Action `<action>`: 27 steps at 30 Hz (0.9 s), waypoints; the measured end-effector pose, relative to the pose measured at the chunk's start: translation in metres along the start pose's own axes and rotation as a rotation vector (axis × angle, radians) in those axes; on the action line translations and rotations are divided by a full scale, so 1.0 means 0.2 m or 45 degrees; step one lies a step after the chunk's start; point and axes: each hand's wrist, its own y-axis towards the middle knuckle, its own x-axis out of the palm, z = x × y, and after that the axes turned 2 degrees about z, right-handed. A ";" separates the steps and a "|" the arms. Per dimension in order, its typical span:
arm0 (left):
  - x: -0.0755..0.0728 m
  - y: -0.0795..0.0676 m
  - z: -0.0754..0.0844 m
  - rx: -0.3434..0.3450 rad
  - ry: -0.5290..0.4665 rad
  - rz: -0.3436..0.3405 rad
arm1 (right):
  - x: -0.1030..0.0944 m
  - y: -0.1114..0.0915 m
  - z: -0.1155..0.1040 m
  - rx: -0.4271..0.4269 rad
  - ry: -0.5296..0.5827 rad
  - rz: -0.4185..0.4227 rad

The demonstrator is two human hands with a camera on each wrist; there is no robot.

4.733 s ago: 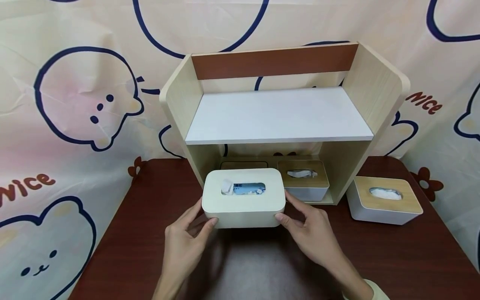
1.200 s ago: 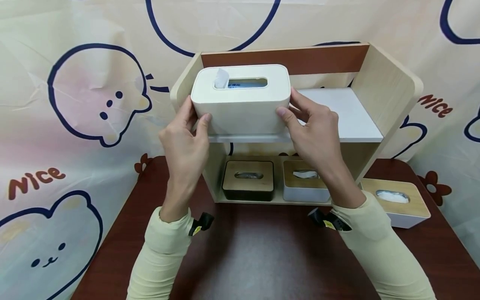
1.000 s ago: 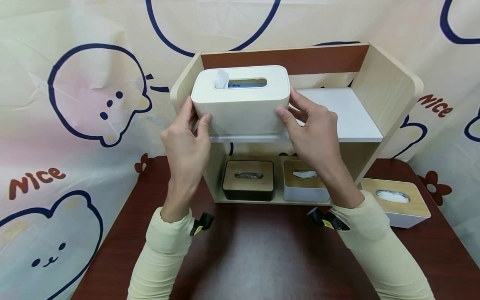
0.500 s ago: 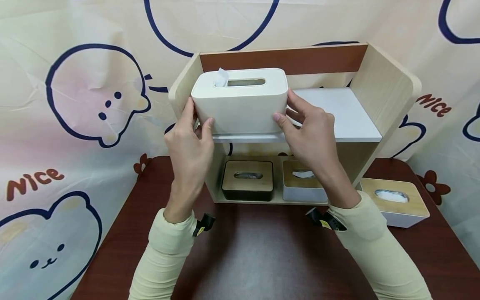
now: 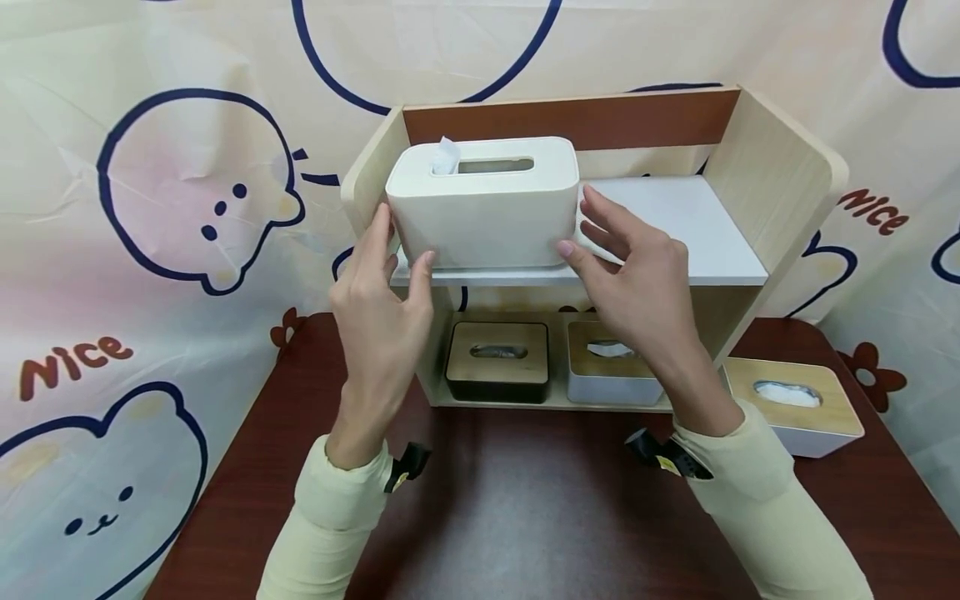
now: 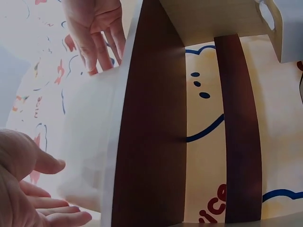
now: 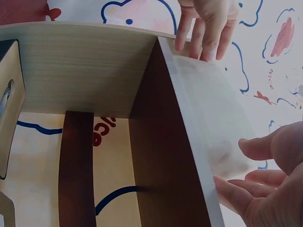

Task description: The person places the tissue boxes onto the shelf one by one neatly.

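A cream-white tissue box [image 5: 483, 229] with a tuft of tissue at its slot sits on the left part of the white upper shelf [image 5: 667, 225]. At its left end my left hand [image 5: 382, 308] has loosened fingers, the thumb off the front face. My right hand [image 5: 637, 275] is spread at the other end, its thumb close to the lower right corner and its fingers off the side. Both wrist views look up from below, where the box [image 6: 87, 137] shows pale past the shelf edge, between the two hands.
On the lower shelf stand a dark tissue box [image 5: 497, 379] with a wooden lid and a white one [image 5: 611, 387], partly behind the right forearm. Another wood-lidded box [image 5: 795, 400] is on the brown table [image 5: 517, 517], right of the shelf unit. Side panels [image 5: 783, 167] flank the upper shelf.
The cream-white tissue box has gone up from in front of the lower shelf to the upper shelf and levelled out. In the last half second both hands have let go and spread slightly from its ends.
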 end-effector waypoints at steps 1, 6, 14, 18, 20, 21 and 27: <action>-0.01 -0.01 0.00 0.012 -0.003 0.014 | -0.01 -0.01 0.00 0.005 0.000 0.005; -0.04 -0.07 0.02 0.072 -0.040 0.092 | -0.04 -0.07 0.02 0.000 -0.003 0.010; -0.09 -0.18 0.06 0.124 -0.101 0.099 | -0.10 -0.19 0.06 -0.060 0.073 0.017; -0.09 -0.24 0.05 0.126 -0.110 0.060 | -0.11 -0.26 0.10 -0.094 0.133 0.032; -0.08 -0.28 0.05 0.127 -0.115 0.026 | -0.11 -0.29 0.13 -0.103 0.147 0.035; -0.07 -0.29 0.04 0.127 -0.113 0.006 | -0.10 -0.31 0.14 -0.103 0.157 0.031; -0.01 -0.39 -0.01 0.116 -0.112 -0.111 | -0.09 -0.38 0.25 -0.060 0.105 0.001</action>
